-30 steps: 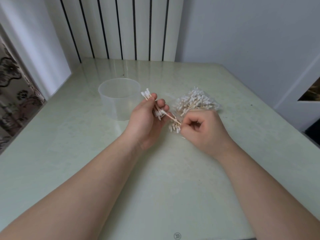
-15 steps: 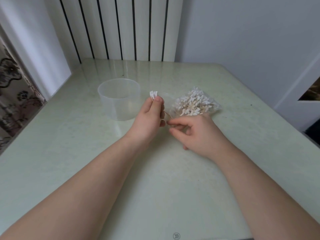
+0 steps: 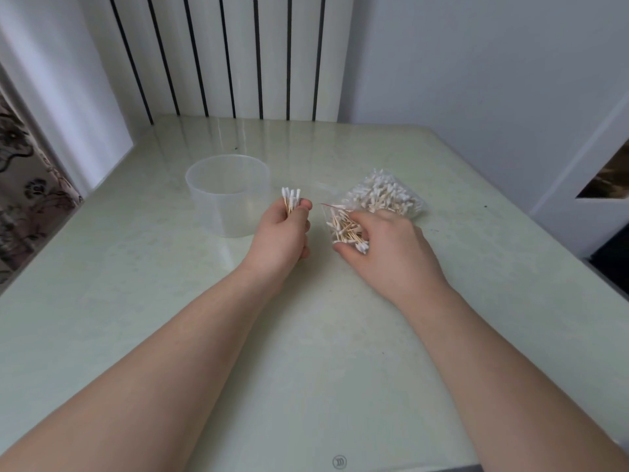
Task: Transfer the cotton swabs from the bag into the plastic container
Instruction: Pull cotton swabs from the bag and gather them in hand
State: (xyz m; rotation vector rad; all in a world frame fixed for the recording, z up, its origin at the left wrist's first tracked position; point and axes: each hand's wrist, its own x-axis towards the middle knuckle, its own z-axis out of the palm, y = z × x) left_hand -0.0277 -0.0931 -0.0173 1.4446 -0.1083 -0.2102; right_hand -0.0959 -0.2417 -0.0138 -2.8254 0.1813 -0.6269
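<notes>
Left fingertips (image 3: 305, 206): closed tight with the thumb around a small swab bundle (image 3: 291, 197). The sticks stand about upright and their white tips fan out above the knuckles toward 12 o'clock. The grip is firm and pinched, with no gap showing between the fingers. The left hand (image 3: 280, 235) is raised a little over the table (image 3: 306, 335).

Right fingers (image 3: 357, 217): curved down over a heap of loose swabs (image 3: 343, 226) at the mouth of the bag (image 3: 388, 195). The thumb comes in from the 7 o'clock side, so the clump sits between thumb and fingers. A few white tips poke out by the thumb. I read this as grasping a clump, not resting on it. How many sticks are caught cannot be told. The right hand (image 3: 388, 248) covers the near end of the bag.

Bag: clear plastic, lying flat, at 1 o'clock from the right hand and packed with swabs. Most of the stock appears to be in it.

Plastic container (image 3: 227, 199): translucent round tub, upright, open top, at 11 o'clock from the left hand, just beside it and not touching. No swabs are visible inside.

Step in hand (judgement): gathering. The right hand picks from the bag mouth and the left collects the picks into an aligned bundle. The task looks to be at an early stage.

Next move calls for either passing the right-hand clump across to the left at 9 o'clock, or carrying the left bundle over the tub rim toward 11 o'clock and letting go. Risks are stray sticks dropping on the table and the light tub being nudged.
</notes>
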